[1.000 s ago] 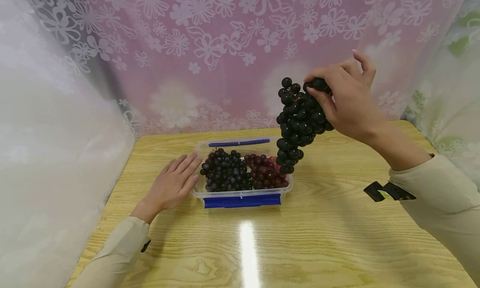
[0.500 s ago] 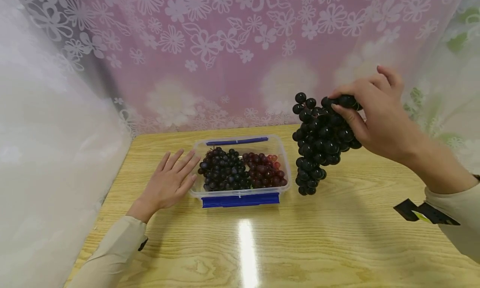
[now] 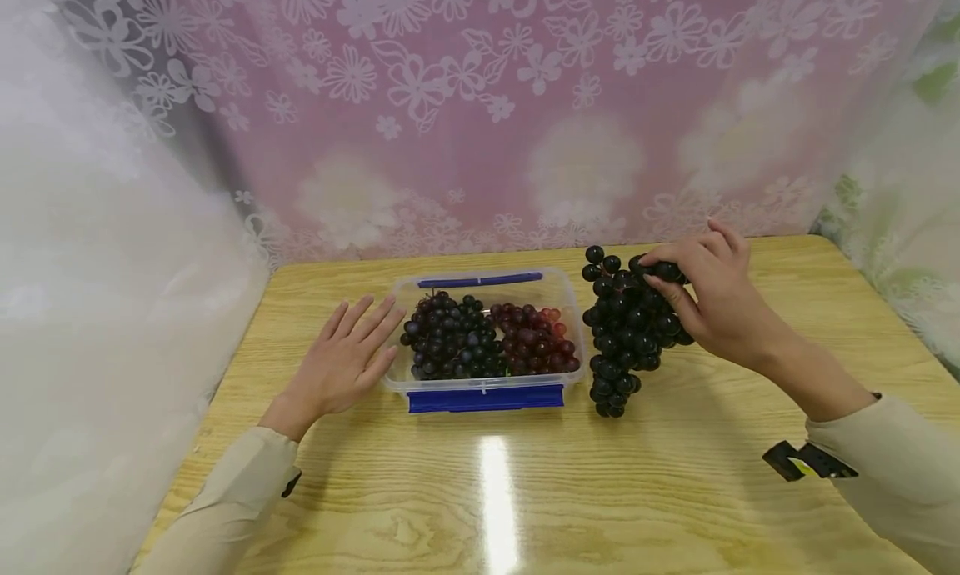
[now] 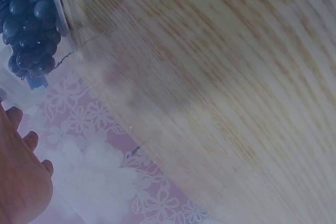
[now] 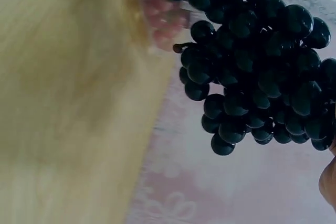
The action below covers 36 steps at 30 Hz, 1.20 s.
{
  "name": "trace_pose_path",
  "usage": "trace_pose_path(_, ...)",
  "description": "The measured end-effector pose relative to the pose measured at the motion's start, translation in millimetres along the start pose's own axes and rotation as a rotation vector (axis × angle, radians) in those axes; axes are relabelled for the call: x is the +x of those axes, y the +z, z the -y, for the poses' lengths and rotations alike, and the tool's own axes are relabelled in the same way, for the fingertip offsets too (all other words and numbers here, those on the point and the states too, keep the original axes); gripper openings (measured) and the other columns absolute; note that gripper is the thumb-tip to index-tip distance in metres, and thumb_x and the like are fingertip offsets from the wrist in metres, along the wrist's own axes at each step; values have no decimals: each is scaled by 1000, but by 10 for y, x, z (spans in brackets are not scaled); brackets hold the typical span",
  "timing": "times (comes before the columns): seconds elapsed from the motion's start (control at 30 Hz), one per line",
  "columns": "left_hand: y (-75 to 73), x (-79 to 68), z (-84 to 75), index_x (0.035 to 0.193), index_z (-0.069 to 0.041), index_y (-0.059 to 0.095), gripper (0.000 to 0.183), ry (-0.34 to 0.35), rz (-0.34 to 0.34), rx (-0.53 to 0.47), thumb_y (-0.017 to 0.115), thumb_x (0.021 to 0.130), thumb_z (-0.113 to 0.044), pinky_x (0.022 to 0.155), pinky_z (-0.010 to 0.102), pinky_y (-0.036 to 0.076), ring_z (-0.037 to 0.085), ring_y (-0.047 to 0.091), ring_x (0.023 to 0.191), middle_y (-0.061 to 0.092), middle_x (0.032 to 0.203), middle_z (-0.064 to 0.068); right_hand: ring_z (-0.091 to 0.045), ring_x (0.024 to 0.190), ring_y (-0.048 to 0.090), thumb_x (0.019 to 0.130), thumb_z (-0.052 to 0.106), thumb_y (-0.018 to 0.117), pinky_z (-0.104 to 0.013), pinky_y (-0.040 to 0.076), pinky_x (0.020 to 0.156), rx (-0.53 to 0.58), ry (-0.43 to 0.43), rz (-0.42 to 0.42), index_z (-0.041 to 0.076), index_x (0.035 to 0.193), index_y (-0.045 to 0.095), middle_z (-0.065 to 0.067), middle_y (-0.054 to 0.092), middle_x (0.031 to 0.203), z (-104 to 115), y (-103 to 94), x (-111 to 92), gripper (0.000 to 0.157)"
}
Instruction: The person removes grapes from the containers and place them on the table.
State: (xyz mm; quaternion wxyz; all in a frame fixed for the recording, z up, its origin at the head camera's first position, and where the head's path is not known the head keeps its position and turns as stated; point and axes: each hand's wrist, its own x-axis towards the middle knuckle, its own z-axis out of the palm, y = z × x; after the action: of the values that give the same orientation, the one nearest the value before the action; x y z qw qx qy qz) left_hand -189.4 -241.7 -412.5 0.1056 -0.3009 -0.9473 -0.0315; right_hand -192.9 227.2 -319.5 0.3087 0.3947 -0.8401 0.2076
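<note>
While the table carries the box near its far edge, the black grapes hang by the box's right end, pinched by the right hand; the left hand lies straight-fingered opposite. Carrying seems the step; lowering would call for a steady pinch.

Curtained-off, room type unclear: wood-grain table, pink floral curtain behind.

Pink floral fabric hangs along the far edge of a wood-grained table, whitish fabric along its left.
</note>
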Motion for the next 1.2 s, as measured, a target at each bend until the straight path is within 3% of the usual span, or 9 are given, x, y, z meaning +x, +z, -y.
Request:
trace_pose_path(0.13,3,-3,10,153,-16,27,58,5,-4,-8,27,104,-46,114,49,5,31,16,142,19,158,4,-34,90,43,103,35,38,-59,9,107,57,34,7,0,114,58,-14,59,104,-108,166,-79,41)
trace_pose_path(0.27,3,-1,5,153,-17,26,57,-4,2,-19,27,104,-46,114,48,5,30,15,143,19,158,3,-35,92,43,99,13,53,-60,9,107,95,79,11,-1,114,58,-14,58,104,-235,332,-169,21)
trace_pose_path(0.4,16,5,-3,154,-17,25,57,-11,13,-28,27,104,-46,114,48,5,30,15,143,17,158,3,-37,93,43,92,0,59,-63,12,104,114,114,12,-2,114,57,-16,57,104,-364,495,-239,22)
trace_pose_path(0.63,13,0,0,153,-16,25,57,-7,8,-35,27,104,-45,114,48,5,31,16,142,18,158,4,-38,97,41,93,-1,59,-63,20,94,146,180,30,-1,116,58,-15,55,106,-481,661,-230,23)
trace_pose_path(0.77,5,3,4,154,-17,22,57,-15,23,-30,27,104,-44,115,47,4,30,14,143,16,158,3,-34,92,43,88,-2,65,-60,23,87,124,173,52,2,113,61,-12,58,103,-525,720,-187,25)
trace_pose_path(0.9,6,4,-1,154,-17,22,56,-21,29,-29,27,104,-44,115,47,4,30,15,143,16,158,3,-34,94,47,85,-2,69,-61,24,90,98,166,72,3,108,62,-13,62,101,-551,786,-163,25)
trace_pose_path(1.2,27,-5,-11,153,-15,25,56,-28,14,-43,26,104,-43,115,47,5,29,14,143,17,158,4,-37,102,48,93,13,64,-59,26,92,-14,225,259,7,109,61,-12,62,108,-500,801,-36,17)
